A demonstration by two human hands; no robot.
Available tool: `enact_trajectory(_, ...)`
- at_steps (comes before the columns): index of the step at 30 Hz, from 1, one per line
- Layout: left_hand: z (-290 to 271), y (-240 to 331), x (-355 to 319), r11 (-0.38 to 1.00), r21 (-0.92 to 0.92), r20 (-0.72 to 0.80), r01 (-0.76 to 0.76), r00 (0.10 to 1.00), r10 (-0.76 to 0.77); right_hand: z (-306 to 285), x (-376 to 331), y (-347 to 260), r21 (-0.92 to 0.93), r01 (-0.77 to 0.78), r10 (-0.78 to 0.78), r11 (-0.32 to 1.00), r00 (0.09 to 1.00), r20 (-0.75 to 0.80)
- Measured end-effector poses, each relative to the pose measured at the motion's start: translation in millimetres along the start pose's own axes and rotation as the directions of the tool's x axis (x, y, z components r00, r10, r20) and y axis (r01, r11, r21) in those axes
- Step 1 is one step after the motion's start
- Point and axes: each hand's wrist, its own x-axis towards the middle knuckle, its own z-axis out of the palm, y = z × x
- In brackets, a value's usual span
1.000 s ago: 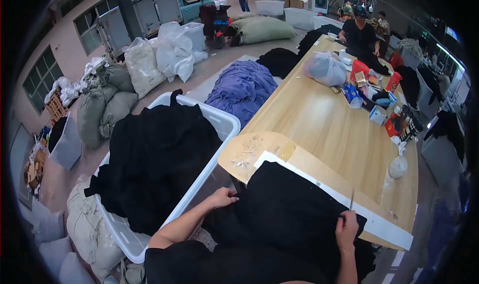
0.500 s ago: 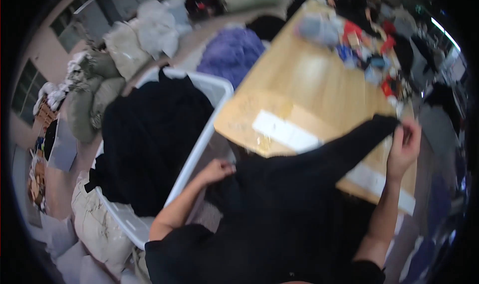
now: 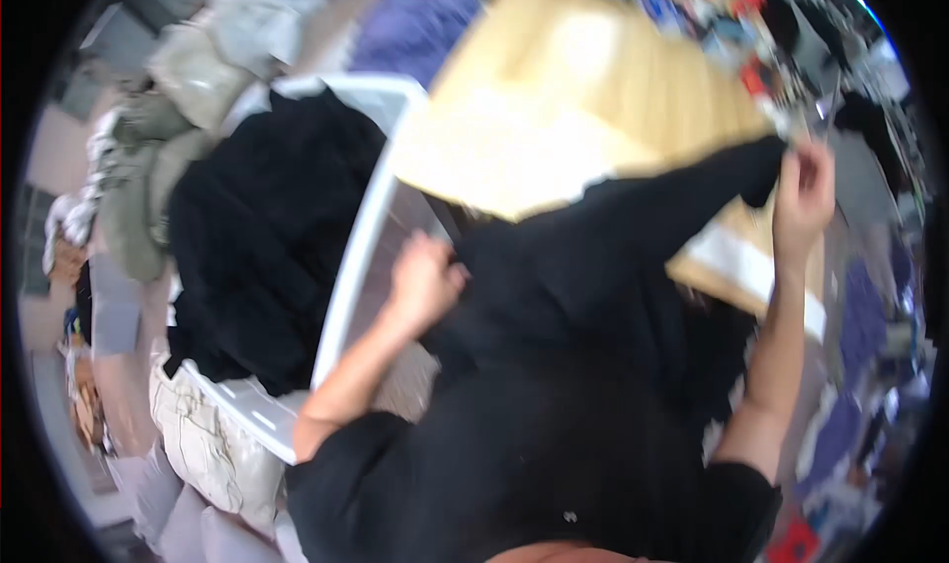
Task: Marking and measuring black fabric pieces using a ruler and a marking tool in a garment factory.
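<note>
A black garment (image 3: 613, 222) is stretched between my two hands, its narrow sleeve-like end rising to the right over the table's near edge. My right hand (image 3: 806, 182) pinches the tip of that end. My left hand (image 3: 427, 278), closed, grips the garment's other side, beside the tub. Lower down, the dark cloth merges with my black shirt, so its full outline cannot be made out. To the left, a heap of black cloth (image 3: 272, 237) fills a white plastic tub (image 3: 368, 227) and hangs over its rim.
A light wooden table (image 3: 563, 88) stands ahead, with a white strip (image 3: 732, 261) along its near edge and colourful small items (image 3: 692, 14) at its far right. Behind the tub lies a purple bundle (image 3: 410, 29). Stuffed sacks (image 3: 138, 207) line the left.
Both hands have risen in the picture, lifting the garment's stretched part with them. The view has also shifted, moving the table and tub upward and a little left.
</note>
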Motion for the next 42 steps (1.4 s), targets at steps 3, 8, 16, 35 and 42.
enact_trajectory(3,19.2,-17.2,-2.3,0.993,-0.120,0.444,-0.001,0.894,0.055,-28.4,-39.5,55.8,-0.095,-0.138,0.144,0.986,0.988,0.052)
enact_trajectory(8,11.8,-27.7,5.7,0.929,-0.339,0.664,0.148,0.737,0.125,-53.6,-84.5,80.9,-0.207,-0.216,0.236,0.954,0.969,0.075)
enact_trajectory(16,-52.6,51.7,19.7,0.069,-0.942,0.334,0.328,0.935,0.119,28.7,-52.4,59.1,-0.291,0.036,0.079,0.956,0.924,0.374)
enact_trajectory(35,-32.4,200.9,44.3,0.459,-0.887,0.178,-0.054,0.877,0.447,26.5,80.0,-86.4,0.259,0.143,-0.140,0.955,0.990,-0.031)
enact_trajectory(42,-95.8,245.1,51.7,0.445,-0.893,0.255,-0.072,0.733,0.630,15.7,239.4,-96.3,-0.097,0.411,-0.388,0.906,0.719,-0.577)
